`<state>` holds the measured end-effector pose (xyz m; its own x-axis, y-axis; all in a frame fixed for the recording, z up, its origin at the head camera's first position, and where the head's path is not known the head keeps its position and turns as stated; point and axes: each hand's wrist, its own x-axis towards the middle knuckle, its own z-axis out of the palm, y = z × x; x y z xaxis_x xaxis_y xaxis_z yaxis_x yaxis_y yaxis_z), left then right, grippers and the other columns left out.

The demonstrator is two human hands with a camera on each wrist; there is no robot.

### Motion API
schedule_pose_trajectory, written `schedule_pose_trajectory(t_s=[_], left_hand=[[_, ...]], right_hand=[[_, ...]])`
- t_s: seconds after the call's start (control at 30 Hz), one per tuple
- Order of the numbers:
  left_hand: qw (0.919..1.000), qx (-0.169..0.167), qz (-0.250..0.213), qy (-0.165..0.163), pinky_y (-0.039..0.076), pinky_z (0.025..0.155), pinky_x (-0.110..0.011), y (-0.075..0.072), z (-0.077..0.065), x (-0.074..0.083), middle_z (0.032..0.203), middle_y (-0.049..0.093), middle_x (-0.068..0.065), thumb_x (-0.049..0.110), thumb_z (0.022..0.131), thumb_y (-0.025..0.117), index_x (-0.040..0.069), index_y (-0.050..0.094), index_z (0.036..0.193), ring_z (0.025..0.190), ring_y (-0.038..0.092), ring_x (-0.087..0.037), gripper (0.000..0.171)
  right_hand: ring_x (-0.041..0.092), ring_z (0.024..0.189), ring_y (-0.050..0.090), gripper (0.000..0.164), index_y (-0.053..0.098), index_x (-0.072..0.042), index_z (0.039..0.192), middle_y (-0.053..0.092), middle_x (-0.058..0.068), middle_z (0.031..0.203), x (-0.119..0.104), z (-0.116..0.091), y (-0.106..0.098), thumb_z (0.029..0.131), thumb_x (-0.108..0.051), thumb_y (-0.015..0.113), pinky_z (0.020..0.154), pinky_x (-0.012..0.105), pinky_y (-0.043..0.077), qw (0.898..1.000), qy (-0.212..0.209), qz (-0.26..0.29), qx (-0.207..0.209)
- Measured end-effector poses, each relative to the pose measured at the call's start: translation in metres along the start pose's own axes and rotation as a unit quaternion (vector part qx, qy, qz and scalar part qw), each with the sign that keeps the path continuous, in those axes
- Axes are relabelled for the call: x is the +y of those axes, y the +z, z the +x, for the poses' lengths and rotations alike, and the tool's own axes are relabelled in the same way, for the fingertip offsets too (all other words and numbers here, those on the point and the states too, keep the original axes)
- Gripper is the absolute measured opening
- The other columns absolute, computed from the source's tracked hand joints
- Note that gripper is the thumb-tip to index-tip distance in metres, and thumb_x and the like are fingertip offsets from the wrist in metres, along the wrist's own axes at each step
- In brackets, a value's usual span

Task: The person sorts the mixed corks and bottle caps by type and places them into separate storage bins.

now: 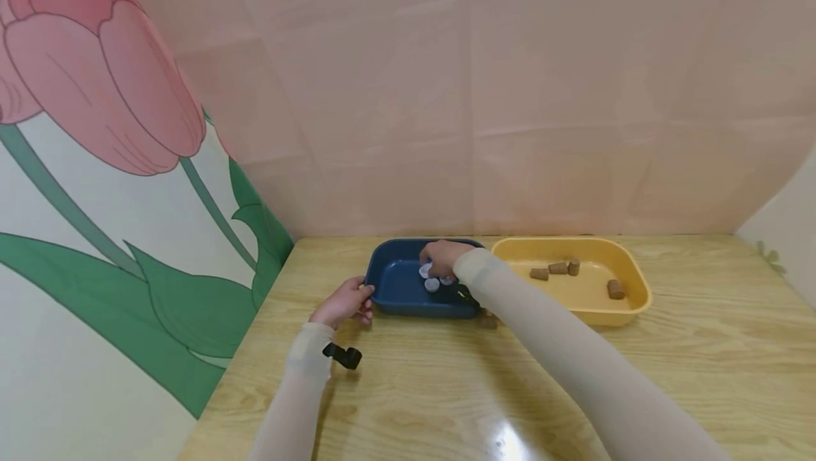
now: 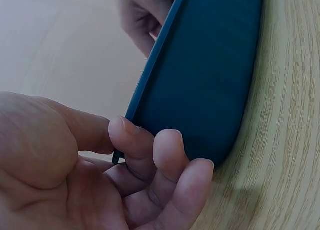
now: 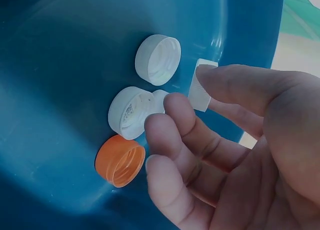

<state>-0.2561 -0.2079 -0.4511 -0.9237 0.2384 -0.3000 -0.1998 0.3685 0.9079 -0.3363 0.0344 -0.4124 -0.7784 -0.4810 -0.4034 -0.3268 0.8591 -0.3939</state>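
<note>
My left hand [image 1: 347, 303] grips the left end of a blue plastic bin [image 1: 398, 311]. The left wrist view shows its thumb and curled fingers at the rim. My right hand [image 1: 443, 255] reaches down into the bin. In the right wrist view it pinches a white bottle cap [image 3: 201, 88], seen edge-on, between thumb and index finger. Beside the fingertips lie a white bottle cap [image 3: 159, 60] and another white cap [image 3: 131, 113], open sides showing. An orange bottle cap [image 3: 120, 161] touches the lower white one. Part of a further white cap is hidden behind the fingers.
A yellow bin [image 1: 642, 298] stands right beside the blue one, with several brown corks [image 1: 557, 268] inside. Another brown cork [image 1: 489, 320] lies on the wooden table [image 1: 408, 383] in front of the bins, under the right forearm. A pink-covered wall [image 1: 472, 128] rises behind.
</note>
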Motion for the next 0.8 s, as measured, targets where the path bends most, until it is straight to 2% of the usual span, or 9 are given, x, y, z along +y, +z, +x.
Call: schedule_pose_trajectory(t_s=[0.33,0.57,0.8], left_hand=[[1.0000,-0.001,0.004,-0.002,0.058,0.061,-0.033,0.002,0.001,0.002,0.071,0.049,-0.004,0.011,0.109,0.038,-0.008,0.037,0.143,0.058,0.058,-0.014,0.040],[1.0000,-0.001,0.003,-0.005,0.058,0.061,-0.033,0.002,0.001,0.002,0.071,0.049,-0.004,0.012,0.109,0.038,-0.008,0.037,0.144,0.059,0.058,-0.014,0.040],[1.0000,0.002,0.000,-0.002,0.058,0.061,-0.033,0.000,-0.001,-0.001,0.072,0.049,-0.004,0.013,0.109,0.038,-0.009,0.035,0.144,0.059,0.058,-0.015,0.041]], right_hand=[[0.021,0.069,0.062,0.041,0.053,-0.009,0.142,0.063,0.010,0.121,-0.004,-0.011,-0.002,0.102,-0.016,0.057,0.058,0.028,0.047,1.000,-0.004,-0.005,0.001],[0.012,0.053,0.049,0.042,0.051,-0.009,0.144,0.058,0.011,0.132,-0.005,-0.015,-0.002,0.102,-0.015,0.056,0.054,0.027,0.045,1.000,-0.006,0.001,-0.002],[0.014,0.052,0.050,0.042,0.053,-0.010,0.143,0.066,0.012,0.113,-0.001,-0.012,-0.003,0.101,-0.016,0.058,0.051,0.027,0.044,1.000,-0.005,0.009,0.001]])
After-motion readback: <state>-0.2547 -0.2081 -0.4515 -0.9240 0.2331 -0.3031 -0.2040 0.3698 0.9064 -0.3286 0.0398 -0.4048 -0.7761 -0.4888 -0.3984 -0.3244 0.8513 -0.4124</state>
